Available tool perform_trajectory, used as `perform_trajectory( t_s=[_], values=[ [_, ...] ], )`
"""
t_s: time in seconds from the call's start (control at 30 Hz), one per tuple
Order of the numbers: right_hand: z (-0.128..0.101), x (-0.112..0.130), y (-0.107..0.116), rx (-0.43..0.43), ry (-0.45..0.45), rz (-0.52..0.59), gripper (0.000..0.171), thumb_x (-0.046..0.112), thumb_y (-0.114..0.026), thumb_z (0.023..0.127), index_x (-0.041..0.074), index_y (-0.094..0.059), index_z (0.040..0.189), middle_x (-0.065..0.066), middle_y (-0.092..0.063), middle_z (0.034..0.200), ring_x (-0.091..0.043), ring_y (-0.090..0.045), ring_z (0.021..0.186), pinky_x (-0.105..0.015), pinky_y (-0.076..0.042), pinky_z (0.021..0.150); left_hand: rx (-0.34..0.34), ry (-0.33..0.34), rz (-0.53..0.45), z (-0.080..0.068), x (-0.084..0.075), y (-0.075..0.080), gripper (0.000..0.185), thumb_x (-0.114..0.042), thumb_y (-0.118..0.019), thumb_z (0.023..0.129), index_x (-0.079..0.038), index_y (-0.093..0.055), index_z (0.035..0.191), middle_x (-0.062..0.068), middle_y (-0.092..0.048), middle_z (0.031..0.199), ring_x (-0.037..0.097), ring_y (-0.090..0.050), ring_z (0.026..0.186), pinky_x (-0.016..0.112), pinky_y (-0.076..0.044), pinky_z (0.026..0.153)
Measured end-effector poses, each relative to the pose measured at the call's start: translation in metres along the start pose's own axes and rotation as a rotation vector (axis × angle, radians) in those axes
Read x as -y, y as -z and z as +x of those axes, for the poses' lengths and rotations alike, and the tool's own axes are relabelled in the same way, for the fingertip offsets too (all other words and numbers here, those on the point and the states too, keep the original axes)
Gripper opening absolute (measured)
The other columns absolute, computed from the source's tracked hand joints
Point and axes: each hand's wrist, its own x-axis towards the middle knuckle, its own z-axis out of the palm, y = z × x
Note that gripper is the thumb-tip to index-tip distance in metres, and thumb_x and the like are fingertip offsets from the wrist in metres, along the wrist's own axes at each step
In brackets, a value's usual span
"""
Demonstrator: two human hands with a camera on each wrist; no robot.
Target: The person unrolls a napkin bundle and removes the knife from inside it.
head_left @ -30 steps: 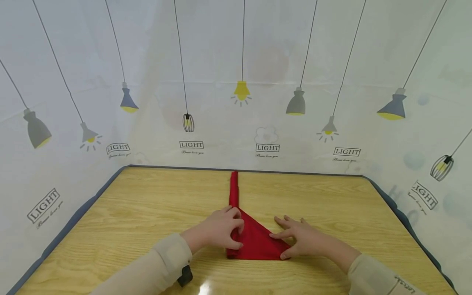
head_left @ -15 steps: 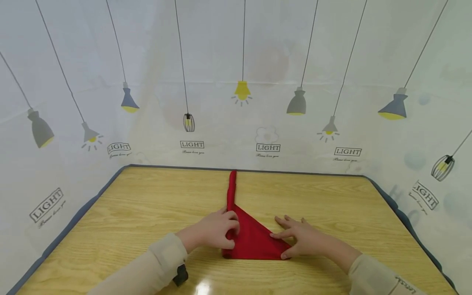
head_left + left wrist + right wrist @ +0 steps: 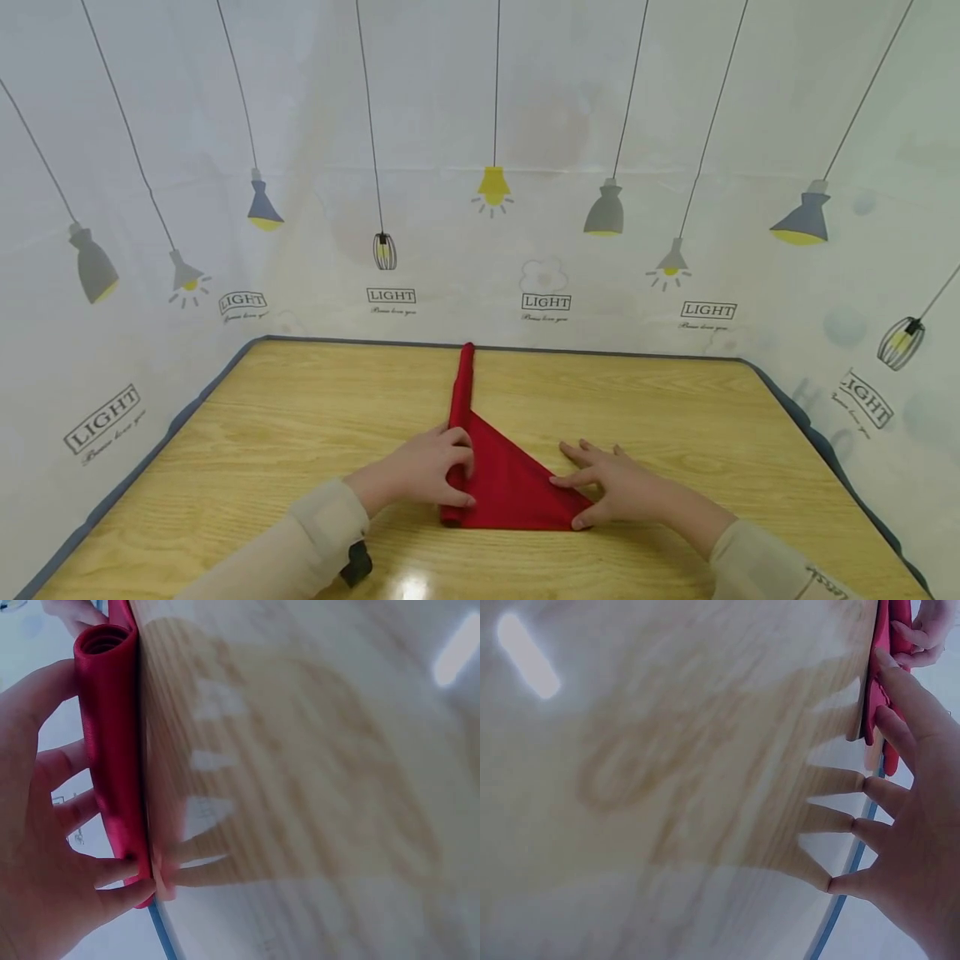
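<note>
A red cloth (image 3: 506, 487) lies on the table, with a flat triangular part on the right and a rolled left edge (image 3: 460, 392) reaching toward the back. My left hand (image 3: 420, 471) holds the roll with its fingers curved over it. In the left wrist view, the roll's open spiral end (image 3: 105, 639) shows beside that hand. My right hand (image 3: 626, 487), fingers spread, presses the cloth's right corner with thumb and index finger. In the right wrist view, the other fingertips of the right hand (image 3: 915, 817) touch the tabletop.
The wood-grained table (image 3: 315, 392) has a dark blue edge along its back and sides. A pale curtain (image 3: 450, 100) printed with hanging lamps surrounds it. A small black object (image 3: 357, 565) sits below the left cuff.
My left hand has shifted left together with the roll, and more flat cloth shows between the hands. The right hand stays at the right corner.
</note>
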Motion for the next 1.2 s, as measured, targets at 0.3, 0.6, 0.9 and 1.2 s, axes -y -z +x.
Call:
perform_trajectory(
  t_s=[0.3, 0.6, 0.9, 1.2],
  values=[
    [-0.002, 0.003, 0.002, 0.002, 0.000, 0.013, 0.061, 0.048, -0.076, 0.080, 0.025, -0.061, 0.134, -0.013, -0.027, 0.157, -0.042, -0.013, 0.144, -0.075, -0.005, 0.103, 0.000, 0.005, 0.001, -0.007, 0.005, 0.005, 0.016, -0.037, -0.069, 0.084, -0.024, -0.065, 0.092, 0.002, -0.053, 0.127, 0.034, -0.040, 0.130, 0.049, -0.026, 0.113],
    [0.000, 0.001, 0.000, 0.003, 0.000, -0.001, 0.061, 0.049, -0.075, 0.080, 0.026, -0.061, 0.135, -0.012, -0.027, 0.157, -0.042, -0.014, 0.144, -0.075, -0.006, 0.104, 0.016, 0.029, -0.051, -0.013, 0.009, 0.006, 0.009, -0.027, -0.062, 0.081, -0.026, -0.066, 0.089, 0.001, -0.055, 0.132, 0.043, -0.028, 0.138, 0.054, -0.032, 0.108],
    [0.001, -0.001, 0.000, -0.003, 0.007, 0.019, 0.062, 0.050, -0.075, 0.080, 0.025, -0.061, 0.134, -0.012, -0.027, 0.157, -0.043, -0.012, 0.144, -0.075, -0.004, 0.104, -0.021, 0.024, -0.046, -0.019, 0.012, 0.009, 0.027, -0.051, -0.068, 0.084, -0.026, -0.061, 0.081, -0.002, -0.056, 0.116, 0.032, -0.046, 0.124, 0.045, -0.039, 0.104],
    [0.001, -0.002, -0.002, -0.006, 0.009, 0.010, 0.061, 0.048, -0.076, 0.080, 0.024, -0.062, 0.134, -0.013, -0.027, 0.157, -0.043, -0.012, 0.144, -0.075, -0.004, 0.103, -0.030, 0.017, -0.025, -0.025, 0.013, 0.009, 0.030, -0.046, -0.077, 0.079, -0.026, -0.055, 0.080, -0.007, -0.049, 0.108, 0.016, -0.047, 0.101, 0.031, -0.046, 0.082]
  ],
)
